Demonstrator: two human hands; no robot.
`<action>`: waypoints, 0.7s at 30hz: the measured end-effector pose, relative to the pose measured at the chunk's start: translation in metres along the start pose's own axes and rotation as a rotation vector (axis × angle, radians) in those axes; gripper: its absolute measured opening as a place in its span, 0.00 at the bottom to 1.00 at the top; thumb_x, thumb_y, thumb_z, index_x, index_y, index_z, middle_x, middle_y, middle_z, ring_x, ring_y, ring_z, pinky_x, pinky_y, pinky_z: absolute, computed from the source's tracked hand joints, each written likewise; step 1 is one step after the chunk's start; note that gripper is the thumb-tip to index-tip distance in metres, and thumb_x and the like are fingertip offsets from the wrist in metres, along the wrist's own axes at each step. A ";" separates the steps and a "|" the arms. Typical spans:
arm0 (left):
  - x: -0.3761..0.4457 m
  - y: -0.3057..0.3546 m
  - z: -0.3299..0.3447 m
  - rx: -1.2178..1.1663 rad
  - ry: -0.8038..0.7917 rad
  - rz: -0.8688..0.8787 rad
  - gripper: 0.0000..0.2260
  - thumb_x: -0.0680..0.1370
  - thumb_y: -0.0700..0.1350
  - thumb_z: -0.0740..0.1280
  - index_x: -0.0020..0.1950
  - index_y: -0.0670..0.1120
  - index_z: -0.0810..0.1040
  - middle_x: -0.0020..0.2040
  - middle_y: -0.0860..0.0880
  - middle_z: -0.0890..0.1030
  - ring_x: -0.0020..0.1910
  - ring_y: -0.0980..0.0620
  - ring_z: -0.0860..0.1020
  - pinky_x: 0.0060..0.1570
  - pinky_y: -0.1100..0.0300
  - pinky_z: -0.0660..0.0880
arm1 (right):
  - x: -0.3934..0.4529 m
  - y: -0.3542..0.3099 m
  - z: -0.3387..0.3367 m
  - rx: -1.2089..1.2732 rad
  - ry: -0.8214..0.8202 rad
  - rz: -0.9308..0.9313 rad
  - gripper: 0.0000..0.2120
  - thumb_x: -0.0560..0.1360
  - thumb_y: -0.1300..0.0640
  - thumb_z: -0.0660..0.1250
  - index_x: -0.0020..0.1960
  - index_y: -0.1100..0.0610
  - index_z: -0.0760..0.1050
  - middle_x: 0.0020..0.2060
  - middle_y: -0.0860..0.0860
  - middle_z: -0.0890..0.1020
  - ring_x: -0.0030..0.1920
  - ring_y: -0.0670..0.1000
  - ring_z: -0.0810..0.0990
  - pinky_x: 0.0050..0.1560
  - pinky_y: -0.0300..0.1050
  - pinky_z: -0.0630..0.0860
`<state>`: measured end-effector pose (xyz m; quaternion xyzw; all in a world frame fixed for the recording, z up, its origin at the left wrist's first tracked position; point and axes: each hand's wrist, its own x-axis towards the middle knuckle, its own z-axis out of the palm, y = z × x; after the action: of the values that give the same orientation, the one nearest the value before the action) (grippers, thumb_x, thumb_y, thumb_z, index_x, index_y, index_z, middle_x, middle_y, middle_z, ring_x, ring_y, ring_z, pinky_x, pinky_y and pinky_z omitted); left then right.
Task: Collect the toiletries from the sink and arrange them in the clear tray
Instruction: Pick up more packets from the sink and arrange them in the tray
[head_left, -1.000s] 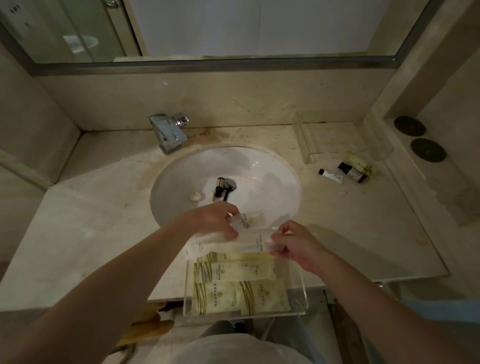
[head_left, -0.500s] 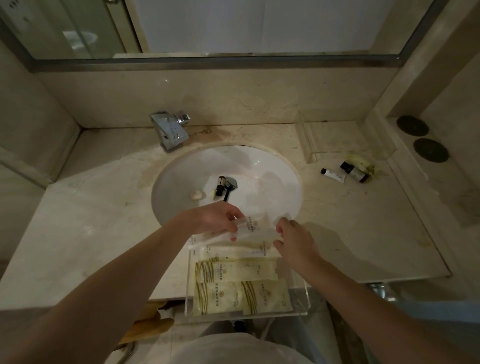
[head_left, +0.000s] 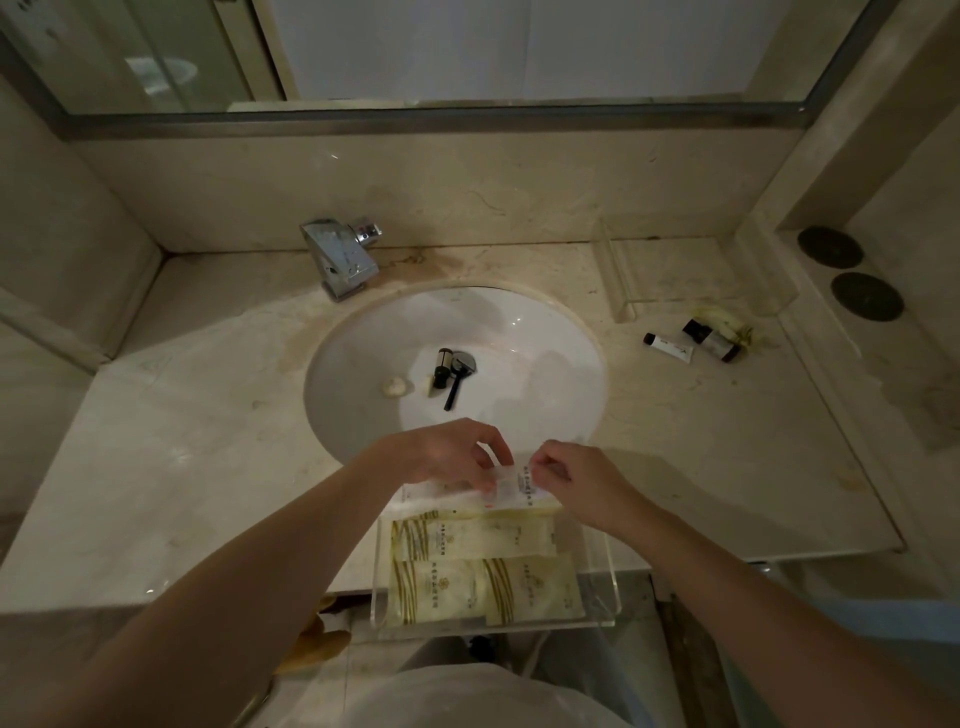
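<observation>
Presently, both hands are pinching one thin clear-wrapped sachet with small print (head_left: 511, 483) over the far edge of the clear acrylic tray (head_left: 613, 582). The left hand (head_left: 447, 454) is gripping its left end with curled fingers; the right hand (head_left: 569, 475) is pinching its right end. Just below the grip, pale yellow striped packets (head_left: 467, 538) are lying flat in rows inside the tray. Beyond the grip, the white round sink basin (head_left: 545, 338) is holding a small black-capped bottle (head_left: 441, 370), a black-handled item (head_left: 453, 392) and a small pale lump (head_left: 394, 387). In my judgement, the sachet should be lowered level, square to the rows, without disturbing those beneath.
</observation>
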<state>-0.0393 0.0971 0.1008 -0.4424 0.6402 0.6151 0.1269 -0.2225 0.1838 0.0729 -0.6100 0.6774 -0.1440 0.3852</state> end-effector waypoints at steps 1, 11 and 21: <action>0.000 -0.001 0.004 -0.017 -0.009 -0.005 0.15 0.73 0.33 0.70 0.56 0.47 0.76 0.44 0.49 0.81 0.43 0.52 0.78 0.45 0.63 0.75 | -0.002 0.002 -0.002 0.002 -0.050 0.015 0.04 0.77 0.55 0.64 0.48 0.53 0.78 0.45 0.48 0.81 0.46 0.49 0.80 0.48 0.46 0.79; 0.004 -0.006 0.039 0.824 0.353 0.030 0.07 0.74 0.40 0.66 0.50 0.50 0.77 0.52 0.50 0.78 0.50 0.48 0.77 0.46 0.57 0.73 | -0.008 0.003 0.009 -0.433 -0.054 -0.042 0.10 0.74 0.51 0.67 0.50 0.56 0.72 0.47 0.54 0.80 0.46 0.55 0.78 0.44 0.48 0.77; 0.003 -0.022 0.044 1.010 0.413 -0.012 0.06 0.75 0.42 0.64 0.50 0.46 0.75 0.51 0.46 0.78 0.49 0.45 0.78 0.39 0.54 0.69 | -0.011 -0.005 0.025 -0.577 0.047 0.028 0.24 0.73 0.46 0.67 0.63 0.56 0.67 0.57 0.56 0.70 0.50 0.58 0.78 0.42 0.47 0.71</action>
<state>-0.0419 0.1389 0.0750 -0.4418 0.8650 0.1308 0.1986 -0.2019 0.1999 0.0636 -0.6816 0.7074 0.0458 0.1817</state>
